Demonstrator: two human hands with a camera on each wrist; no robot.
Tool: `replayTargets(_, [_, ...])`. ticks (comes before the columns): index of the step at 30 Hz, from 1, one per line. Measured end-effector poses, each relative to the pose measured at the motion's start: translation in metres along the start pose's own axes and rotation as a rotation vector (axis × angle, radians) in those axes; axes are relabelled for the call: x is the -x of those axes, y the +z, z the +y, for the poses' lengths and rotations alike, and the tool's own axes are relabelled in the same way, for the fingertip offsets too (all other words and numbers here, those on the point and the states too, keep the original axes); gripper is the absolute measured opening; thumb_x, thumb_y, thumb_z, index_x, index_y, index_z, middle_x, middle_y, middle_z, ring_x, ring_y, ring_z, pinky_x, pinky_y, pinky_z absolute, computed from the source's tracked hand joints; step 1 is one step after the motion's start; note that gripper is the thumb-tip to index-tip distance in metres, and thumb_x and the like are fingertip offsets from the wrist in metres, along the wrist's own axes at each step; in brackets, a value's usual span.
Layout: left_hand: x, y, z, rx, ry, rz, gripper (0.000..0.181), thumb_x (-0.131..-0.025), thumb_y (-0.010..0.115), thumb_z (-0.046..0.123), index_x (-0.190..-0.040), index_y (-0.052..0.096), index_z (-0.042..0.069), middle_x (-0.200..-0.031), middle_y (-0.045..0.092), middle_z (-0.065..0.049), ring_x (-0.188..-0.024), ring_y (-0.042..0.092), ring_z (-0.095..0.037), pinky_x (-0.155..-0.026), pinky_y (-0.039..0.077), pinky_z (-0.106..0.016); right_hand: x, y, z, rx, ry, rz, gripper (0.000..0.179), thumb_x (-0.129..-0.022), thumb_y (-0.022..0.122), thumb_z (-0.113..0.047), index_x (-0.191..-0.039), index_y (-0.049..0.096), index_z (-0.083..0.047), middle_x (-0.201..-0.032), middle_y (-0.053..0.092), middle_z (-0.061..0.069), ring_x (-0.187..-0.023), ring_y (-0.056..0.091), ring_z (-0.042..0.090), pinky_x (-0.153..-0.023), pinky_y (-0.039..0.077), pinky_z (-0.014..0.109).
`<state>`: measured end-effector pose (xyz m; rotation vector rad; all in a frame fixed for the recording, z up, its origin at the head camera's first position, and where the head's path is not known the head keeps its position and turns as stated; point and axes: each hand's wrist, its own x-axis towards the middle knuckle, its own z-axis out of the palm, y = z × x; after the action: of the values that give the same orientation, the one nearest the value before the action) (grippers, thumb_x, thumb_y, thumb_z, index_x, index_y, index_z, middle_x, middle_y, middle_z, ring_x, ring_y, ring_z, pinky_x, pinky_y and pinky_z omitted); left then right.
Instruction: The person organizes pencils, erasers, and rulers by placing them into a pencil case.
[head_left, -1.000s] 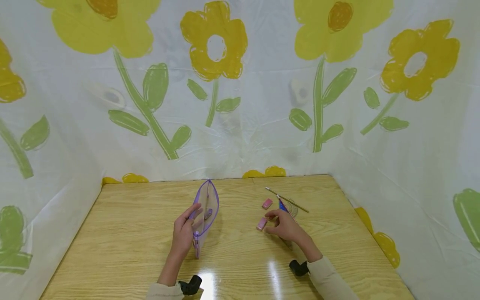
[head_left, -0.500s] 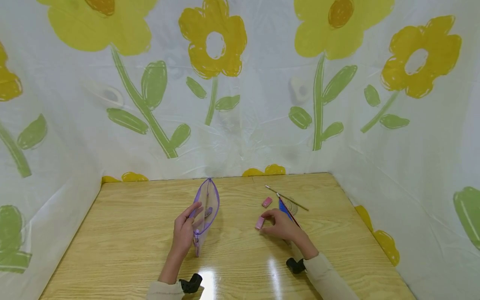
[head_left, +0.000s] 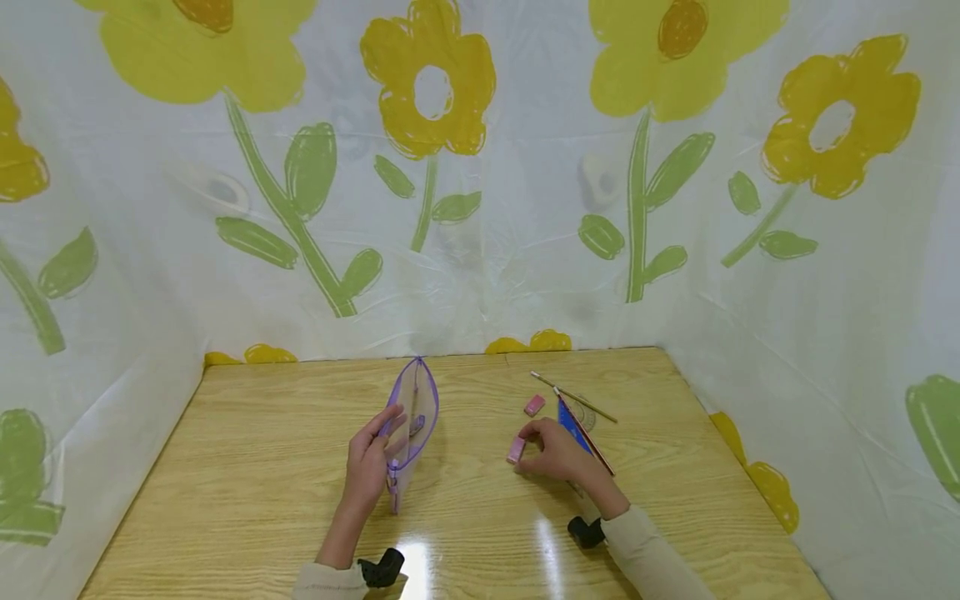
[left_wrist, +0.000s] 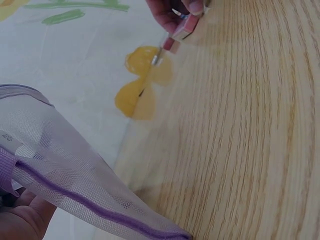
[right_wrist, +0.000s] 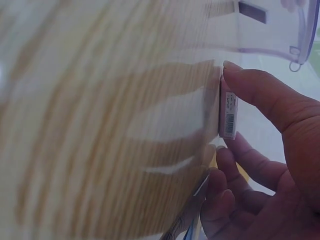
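Observation:
My left hand (head_left: 369,467) holds a mesh zip pencil pouch (head_left: 424,392) with purple trim, its mouth spread wide above the table. A small purplish block (head_left: 417,425) shows inside the pouch. To the right, my right hand (head_left: 561,452) pinches a pink eraser (head_left: 516,450) between thumb and fingertips. In the right wrist view that eraser (right_wrist: 229,112), with a barcode on its side, is at the tabletop, thumb at one end and a finger at the other. The left wrist view shows the pouch's mesh side (left_wrist: 75,150) close up.
Behind my right hand lie a second pink eraser (head_left: 534,406), a gold pencil (head_left: 592,407), a red pencil (head_left: 600,457), a blue set square (head_left: 572,425) and a clear protractor (head_left: 585,414). A flower-printed curtain (head_left: 517,275) borders the wooden table (head_left: 262,467).
My right hand has shifted slightly left and its thumb and fingers have taken hold of the near eraser, which has moved a little left. The left hand and pouch have stayed nearly still.

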<state>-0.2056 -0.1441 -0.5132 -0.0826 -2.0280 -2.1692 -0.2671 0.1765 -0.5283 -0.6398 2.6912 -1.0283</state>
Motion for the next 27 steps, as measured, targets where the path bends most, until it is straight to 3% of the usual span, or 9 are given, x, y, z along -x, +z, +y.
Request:
replayTargets(13, [0.0012,-0.0023,0.0005,0.002,-0.002,-0.006,0.054,-0.099,0.019,-0.010,-0.149,0.039,-0.013,-0.154,0.040,-0.030,-0.141,0.044,-0.043,-0.110,0.047,-0.053,-0.0003,-0.0004,-0.0027,0.013,-0.008,-0.003,0.039,-0.079,0.087,-0.018,-0.109,0.069,-0.003,-0.105,0.067,0.006,-0.087,0.056,0.017,-0.073,0.050,0.030])
replayTargets(20, [0.0010,-0.0026,-0.0007,0.025,-0.011,-0.007,0.054,-0.098,0.019,-0.010,-0.148,0.040,-0.013,-0.155,0.039,-0.028,-0.142,0.043,-0.043,-0.109,0.048,-0.048,-0.0006,-0.0012,-0.0027,-0.044,-0.012,0.013,0.041,-0.077,0.087,-0.016,-0.110,0.068,-0.002,-0.103,0.065,0.008,-0.078,0.050,0.017,-0.065,0.045,0.025])
replayTargets(27, [0.0023,-0.0002,-0.0002,0.026,0.012,-0.011,0.054,-0.096,0.020,-0.011,-0.145,0.041,-0.016,-0.153,0.040,-0.033,-0.140,0.043,-0.048,-0.108,0.048,-0.052,-0.0026,-0.0008,-0.0018,-0.098,-0.042,0.063,0.041,-0.078,0.085,-0.010,-0.114,0.066,-0.002,-0.106,0.064,0.011,-0.075,0.050,0.015,-0.061,0.046,0.023])
